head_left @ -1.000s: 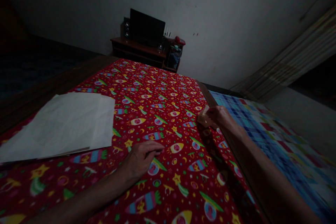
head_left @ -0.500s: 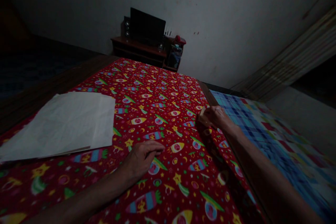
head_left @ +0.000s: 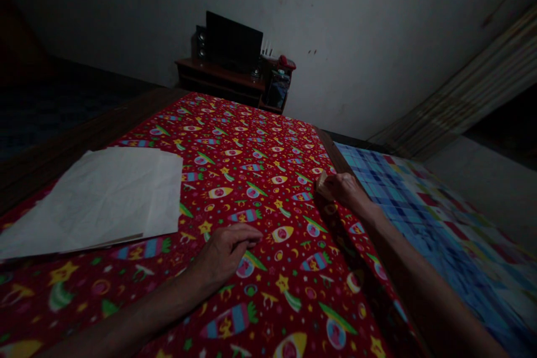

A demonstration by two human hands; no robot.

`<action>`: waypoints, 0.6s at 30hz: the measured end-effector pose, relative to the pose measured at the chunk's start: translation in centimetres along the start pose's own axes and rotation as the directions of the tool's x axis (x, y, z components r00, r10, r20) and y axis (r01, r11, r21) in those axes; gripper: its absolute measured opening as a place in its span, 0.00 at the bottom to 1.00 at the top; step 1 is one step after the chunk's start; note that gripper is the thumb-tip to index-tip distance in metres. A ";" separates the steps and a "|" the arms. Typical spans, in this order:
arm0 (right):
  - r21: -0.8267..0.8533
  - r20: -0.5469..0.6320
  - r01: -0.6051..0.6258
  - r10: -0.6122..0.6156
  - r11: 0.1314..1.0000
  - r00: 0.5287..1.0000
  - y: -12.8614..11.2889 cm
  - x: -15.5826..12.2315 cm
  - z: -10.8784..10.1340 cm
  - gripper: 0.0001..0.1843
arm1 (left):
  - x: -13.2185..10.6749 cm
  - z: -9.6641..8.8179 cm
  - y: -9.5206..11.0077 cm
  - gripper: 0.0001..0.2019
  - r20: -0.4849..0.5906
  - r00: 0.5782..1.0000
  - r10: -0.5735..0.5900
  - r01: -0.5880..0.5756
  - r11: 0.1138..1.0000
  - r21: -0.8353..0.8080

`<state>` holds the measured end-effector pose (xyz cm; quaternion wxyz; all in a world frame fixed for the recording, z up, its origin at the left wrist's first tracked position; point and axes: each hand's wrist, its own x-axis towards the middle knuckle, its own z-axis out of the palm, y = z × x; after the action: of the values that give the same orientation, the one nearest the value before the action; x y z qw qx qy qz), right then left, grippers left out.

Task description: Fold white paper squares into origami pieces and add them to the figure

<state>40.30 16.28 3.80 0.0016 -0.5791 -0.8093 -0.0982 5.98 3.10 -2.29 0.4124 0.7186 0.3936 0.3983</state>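
A red sheet (head_left: 260, 168) printed with rockets and stars covers the surface in front of me. My left hand (head_left: 226, 249) lies flat on it near the middle, fingers stretched out to the right. My right hand (head_left: 342, 187) rests at the sheet's right edge, fingers curled round a small pale tan thing (head_left: 322, 182) that mostly hides in the grip; I cannot make out what it is. The room is dim.
Large white paper sheets (head_left: 100, 198) lie on the red sheet at the left. A blue checked cloth (head_left: 419, 207) spreads to the right. A wooden edge (head_left: 331, 154) runs between them. A low cabinet with a dark screen (head_left: 232, 42) stands at the far wall.
My right hand has closed tighter on the tan thing, so less of it shows, and shifted slightly toward me. My left hand has stayed in place.
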 end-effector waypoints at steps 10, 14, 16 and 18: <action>-0.006 -0.005 -0.036 0.036 0.999 0.999 -1.9 0.2 -0.3 0.13 | 0.0 -0.1 0.1 0.16 -0.008 1.000 0.014 -0.013 0.999 0.043; 0.005 -0.026 -0.052 0.052 0.999 0.998 -1.8 -0.1 -0.6 0.12 | 0.0 -0.1 0.3 0.16 0.005 1.000 0.020 -0.020 0.999 0.049; 0.017 -0.036 -0.055 0.056 0.998 0.998 -1.7 -0.4 -0.8 0.12 | 0.0 -0.2 0.3 0.16 0.003 1.000 0.021 -0.021 0.998 0.052; 0.029 -0.048 -0.062 0.064 0.998 0.997 -1.8 -0.6 -0.9 0.12 | 0.0 -0.2 0.4 0.16 -0.002 1.000 0.021 -0.020 0.998 0.062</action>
<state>38.74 15.01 4.36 0.0322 -0.6016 -0.7917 -0.1012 5.90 3.02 -1.87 0.3853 0.7345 0.3989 0.3910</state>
